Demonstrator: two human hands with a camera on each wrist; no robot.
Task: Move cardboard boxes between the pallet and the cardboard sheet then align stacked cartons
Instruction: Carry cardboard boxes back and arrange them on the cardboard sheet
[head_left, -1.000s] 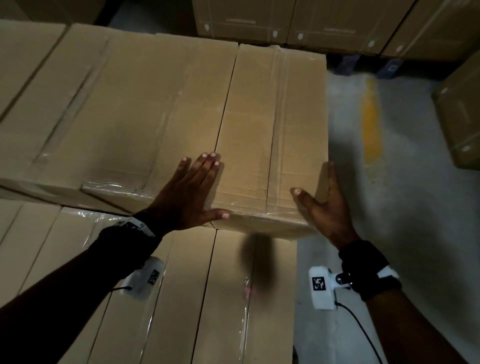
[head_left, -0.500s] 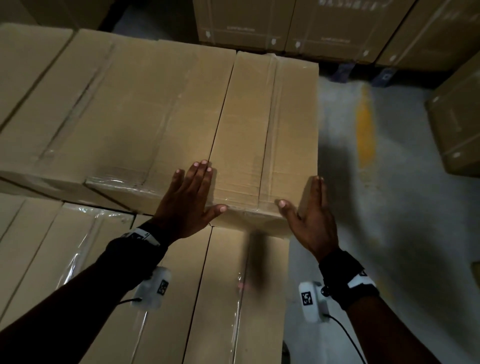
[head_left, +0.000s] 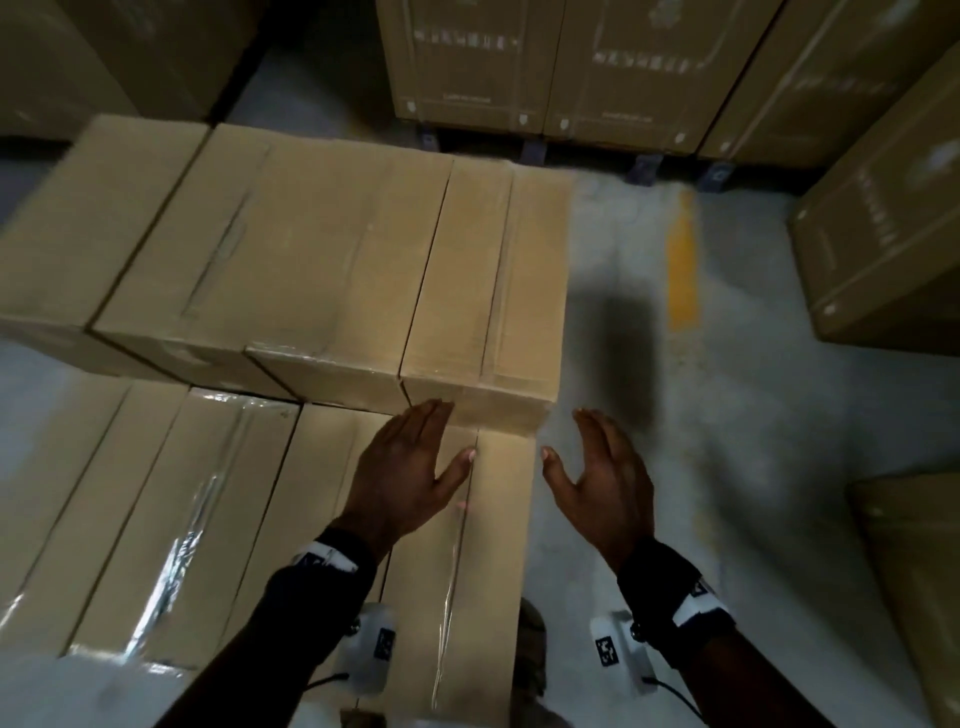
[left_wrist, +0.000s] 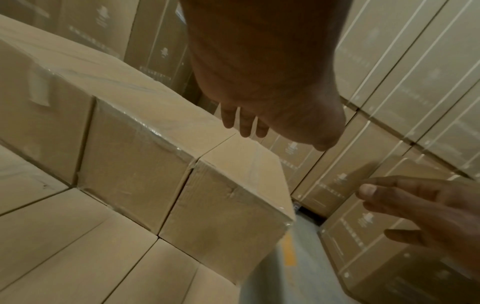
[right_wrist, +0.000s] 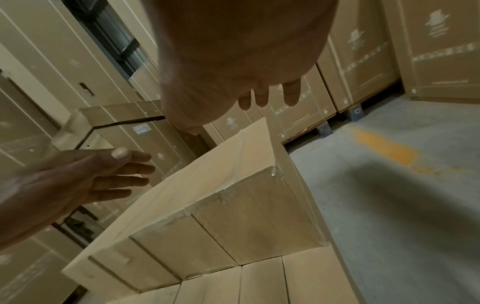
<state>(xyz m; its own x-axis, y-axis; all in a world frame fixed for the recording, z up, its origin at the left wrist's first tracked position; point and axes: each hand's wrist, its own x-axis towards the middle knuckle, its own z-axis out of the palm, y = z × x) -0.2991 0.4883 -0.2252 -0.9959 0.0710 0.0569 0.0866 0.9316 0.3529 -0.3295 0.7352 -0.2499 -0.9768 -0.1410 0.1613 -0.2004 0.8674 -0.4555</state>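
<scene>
Our fingers (head_left: 426, 421) lie straight and relaxed on both hands, grasping nothing. The left hand (head_left: 402, 478) hovers just short of the end box (head_left: 488, 291), its fingertips near that box's near face. The right hand (head_left: 605, 483) hangs beside the box's right corner, apart from it, over the floor (head_left: 727, 426). Beyond our fingers the box closes the upper row; beneath them lies the lower row (head_left: 208, 519). Farther out stand stacked cartons (head_left: 571, 67).

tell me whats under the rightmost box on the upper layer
The rightmost upper box sits on a lower layer of taped cartons, whose near ends stick out in front. What is under that layer is covered.
</scene>
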